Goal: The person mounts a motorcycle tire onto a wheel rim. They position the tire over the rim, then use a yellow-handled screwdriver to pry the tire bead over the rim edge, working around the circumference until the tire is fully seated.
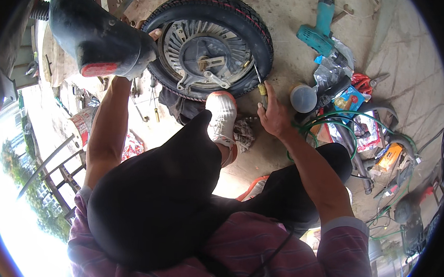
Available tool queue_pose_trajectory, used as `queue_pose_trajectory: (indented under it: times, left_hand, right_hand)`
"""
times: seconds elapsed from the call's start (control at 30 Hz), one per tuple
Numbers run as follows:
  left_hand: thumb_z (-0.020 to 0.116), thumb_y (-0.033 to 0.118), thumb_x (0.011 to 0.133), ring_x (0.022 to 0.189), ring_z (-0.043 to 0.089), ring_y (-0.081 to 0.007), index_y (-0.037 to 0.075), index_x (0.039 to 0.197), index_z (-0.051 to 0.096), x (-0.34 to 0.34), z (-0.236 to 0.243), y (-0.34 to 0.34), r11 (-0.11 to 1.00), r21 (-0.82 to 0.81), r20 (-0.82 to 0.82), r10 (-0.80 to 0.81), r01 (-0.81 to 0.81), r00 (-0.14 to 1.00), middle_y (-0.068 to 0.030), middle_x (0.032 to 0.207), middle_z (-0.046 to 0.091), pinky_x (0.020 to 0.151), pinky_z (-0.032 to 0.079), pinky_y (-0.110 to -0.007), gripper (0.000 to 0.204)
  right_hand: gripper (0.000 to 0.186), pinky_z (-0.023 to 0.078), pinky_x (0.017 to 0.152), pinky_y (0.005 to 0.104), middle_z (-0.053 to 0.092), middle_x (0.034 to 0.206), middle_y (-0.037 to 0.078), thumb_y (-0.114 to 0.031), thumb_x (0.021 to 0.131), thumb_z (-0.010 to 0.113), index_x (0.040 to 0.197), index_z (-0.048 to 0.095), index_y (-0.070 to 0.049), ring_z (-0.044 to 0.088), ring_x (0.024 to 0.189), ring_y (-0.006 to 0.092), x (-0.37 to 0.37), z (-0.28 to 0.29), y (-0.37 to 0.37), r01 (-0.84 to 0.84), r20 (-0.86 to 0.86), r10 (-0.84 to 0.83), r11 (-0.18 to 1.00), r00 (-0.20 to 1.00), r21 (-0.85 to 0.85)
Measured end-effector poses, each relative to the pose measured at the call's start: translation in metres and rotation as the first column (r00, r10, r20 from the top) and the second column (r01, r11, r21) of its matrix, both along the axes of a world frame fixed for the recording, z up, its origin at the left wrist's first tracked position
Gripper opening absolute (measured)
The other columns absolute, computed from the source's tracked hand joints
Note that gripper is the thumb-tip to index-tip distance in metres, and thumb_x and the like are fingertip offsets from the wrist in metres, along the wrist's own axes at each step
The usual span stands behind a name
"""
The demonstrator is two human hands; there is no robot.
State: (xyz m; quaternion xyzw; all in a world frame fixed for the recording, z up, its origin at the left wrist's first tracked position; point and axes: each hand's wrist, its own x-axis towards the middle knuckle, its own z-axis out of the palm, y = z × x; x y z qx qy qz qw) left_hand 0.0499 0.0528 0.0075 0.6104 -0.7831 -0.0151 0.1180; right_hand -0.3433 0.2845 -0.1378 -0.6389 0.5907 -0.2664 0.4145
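Observation:
A wheel with a black tyre [261,32] and a grey metal hub [194,53] lies on its side in front of me. My right hand [274,111] is closed round the yellowish handle of a screwdriver [263,88]. Its thin shaft reaches the tyre's right inner edge, by the rim. Most of my left hand [155,34] is hidden behind a dark, curved vehicle part [101,37]; only what look like fingertips show at the wheel's left side. A white shoe [221,113] on my foot is against the tyre's near edge.
On the right lie a teal power drill [317,30], a round translucent tub [303,98], red-handled pliers [363,83], a green hose [311,126] and assorted packets. Dark cloth [175,105] sits under the near side of the wheel. Several tools lie on the floor to the left.

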Motion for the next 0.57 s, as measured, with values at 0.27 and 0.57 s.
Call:
queue_pose_trajectory:
  times: [0.27,0.57]
  left_hand:
    - [0.079,0.067,0.083,0.134,0.054,-0.0354,0.004,0.149,0.055,0.009,-0.013,-0.007,0.962,0.184,-0.174,0.236,-0.204,0.956,-0.0246,0.142,0.059,0.112,0.042,-0.046,0.094]
    - [0.081,0.069,0.082,0.122,0.064,-0.0303,0.001,0.149,0.052,0.015,-0.004,-0.022,0.905,0.397,-0.204,0.251,-0.154,0.946,-0.0188,0.127,0.069,0.107,0.047,-0.04,0.1]
  right_hand:
    - [0.051,0.058,0.075,0.0538,0.071,0.105,0.027,-0.026,0.097,0.068,0.138,0.048,-0.004,0.071,0.088,0.0472,0.011,0.014,0.001,0.08,-0.175,-0.047,0.979,0.984,0.189]
    - [0.046,0.058,0.074,0.048,0.068,0.1,0.029,-0.039,0.092,0.076,0.114,0.056,-0.004,0.072,0.092,0.0423,0.001,-0.027,-0.003,-0.054,-0.434,0.022,0.997,0.9,-0.062]
